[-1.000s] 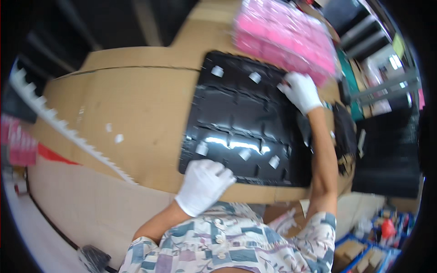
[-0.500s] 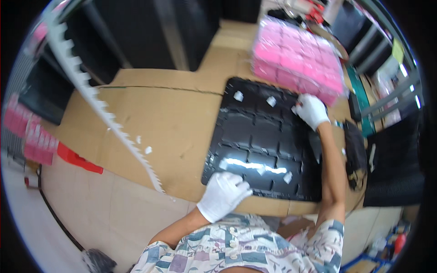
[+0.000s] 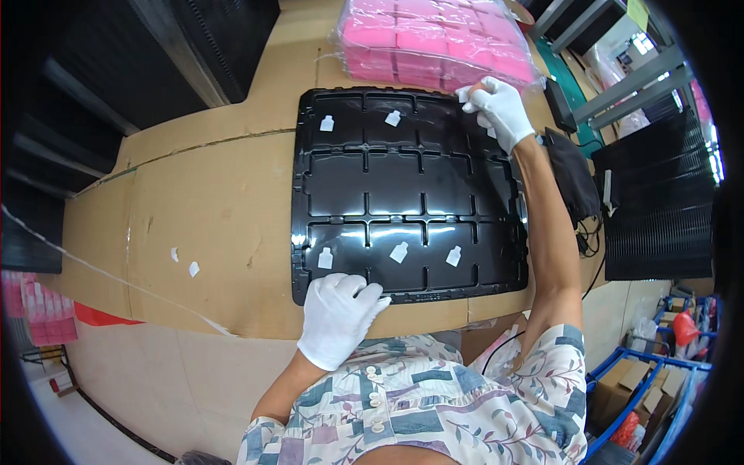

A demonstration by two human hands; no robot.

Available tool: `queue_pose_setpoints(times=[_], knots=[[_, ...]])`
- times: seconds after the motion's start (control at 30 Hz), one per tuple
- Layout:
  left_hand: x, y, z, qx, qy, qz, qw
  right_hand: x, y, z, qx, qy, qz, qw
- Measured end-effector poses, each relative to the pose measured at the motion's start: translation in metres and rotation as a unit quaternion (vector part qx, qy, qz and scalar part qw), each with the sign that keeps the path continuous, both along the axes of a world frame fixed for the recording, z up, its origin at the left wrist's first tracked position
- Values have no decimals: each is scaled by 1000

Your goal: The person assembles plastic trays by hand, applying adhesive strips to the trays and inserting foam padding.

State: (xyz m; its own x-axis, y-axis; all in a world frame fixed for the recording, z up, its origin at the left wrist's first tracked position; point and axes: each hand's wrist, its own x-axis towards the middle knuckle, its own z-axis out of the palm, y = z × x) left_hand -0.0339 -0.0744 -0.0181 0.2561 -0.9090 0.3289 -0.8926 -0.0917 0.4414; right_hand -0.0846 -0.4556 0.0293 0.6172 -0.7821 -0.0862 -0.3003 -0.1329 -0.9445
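Note:
A black plastic tray (image 3: 403, 186) with a grid of shallow compartments lies on a cardboard-covered table (image 3: 209, 209). Several small white tags (image 3: 399, 252) sit in its near and far rows. My left hand (image 3: 339, 314), in a white glove, rests with fingers apart on the tray's near left edge. My right hand (image 3: 500, 108), also gloved, reaches to the tray's far right corner, with a small white piece at its fingertips. A wrapped stack of pink packs (image 3: 434, 43) lies just beyond the tray.
Two loose white tags (image 3: 184, 262) lie on the cardboard to the left. Black tray stacks (image 3: 655, 194) stand at the right and along the far left. A dark pouch (image 3: 573, 174) and cables sit beside the tray's right side. Blue bins with boxes (image 3: 643, 387) stand at lower right.
The view has swung so the tray sits centred and closer. My right hand stays at the tray's far right corner and my left hand at its near edge.

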Motion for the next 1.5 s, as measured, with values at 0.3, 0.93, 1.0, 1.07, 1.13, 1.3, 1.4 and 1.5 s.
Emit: queue_pose_setpoints(times=[0.3, 0.93, 1.0, 1.07, 1.13, 1.3, 1.4, 1.5], knots=[[3, -2, 2, 4, 9, 9, 1000, 65, 35, -12, -155, 168, 210, 951], [6, 0, 0, 2, 22, -5, 1000, 71, 50, -41, -554, 233, 255, 757], [6, 1, -1, 10, 28, -4, 1000, 76, 45, -32, -469, 257, 233, 812], [4, 4, -2, 59, 32, -5, 998, 79, 48, -28, -468, 260, 233, 812], [2, 2, -2, 55, 31, -4, 998, 85, 47, -28, -493, 316, 220, 780], [4, 2, -3, 47, 36, -2, 998, 86, 41, -18, -510, 259, 352, 741], [5, 2, -2, 52, 39, 2, 998, 74, 16, -23, -328, 78, 241, 910], [6, 2, -4, 56, 40, -6, 998, 68, 20, -16, 21, -13, 78, 997]])
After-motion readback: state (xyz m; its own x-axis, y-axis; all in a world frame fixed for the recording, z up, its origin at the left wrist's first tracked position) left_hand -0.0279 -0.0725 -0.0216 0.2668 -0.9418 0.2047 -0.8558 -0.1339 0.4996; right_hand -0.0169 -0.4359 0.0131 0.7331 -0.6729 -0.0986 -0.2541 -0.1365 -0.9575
